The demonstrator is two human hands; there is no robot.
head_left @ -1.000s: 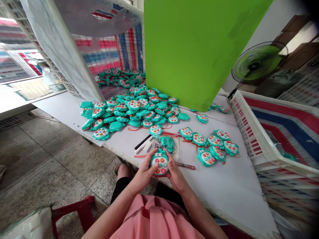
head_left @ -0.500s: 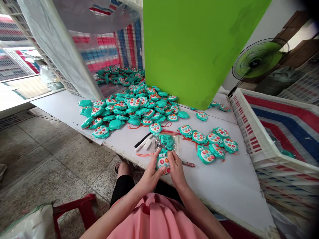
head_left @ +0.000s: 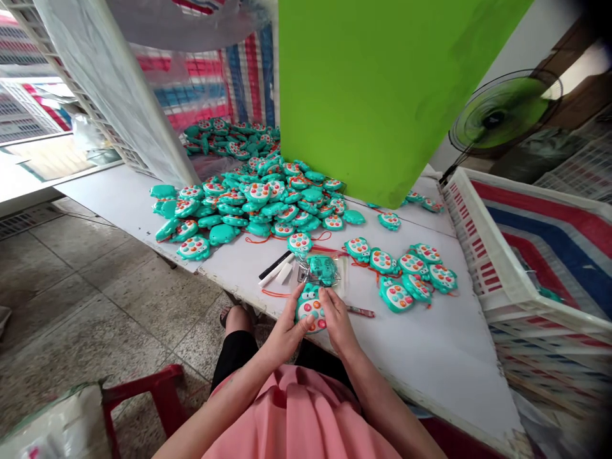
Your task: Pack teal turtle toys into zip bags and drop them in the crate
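Between my two hands, at the table's near edge, is a teal toy (head_left: 310,308) with a white face, coloured round buttons and two eyes at its top. My left hand (head_left: 288,328) grips its left side, thumb over the buttons. On the right side, my right hand (head_left: 338,319) closes on it near the eyes. Just beyond lies a bagged teal toy (head_left: 322,270) in clear plastic. Left of that are a black marker (head_left: 275,266) and a white pen (head_left: 277,273). A patterned pen (head_left: 361,312) lies beside my right hand.
A large heap of the same toys (head_left: 258,201) covers the table's back left. Several more toys (head_left: 411,274) lie to the right. A green board (head_left: 382,95) stands behind. At the right are a white crate (head_left: 502,255) and a fan (head_left: 497,118); a red stool (head_left: 143,395) is lower left.
My hands and the held toy have shifted very slightly left in view. Both hands keep their grip, and the other toys stay as they were.
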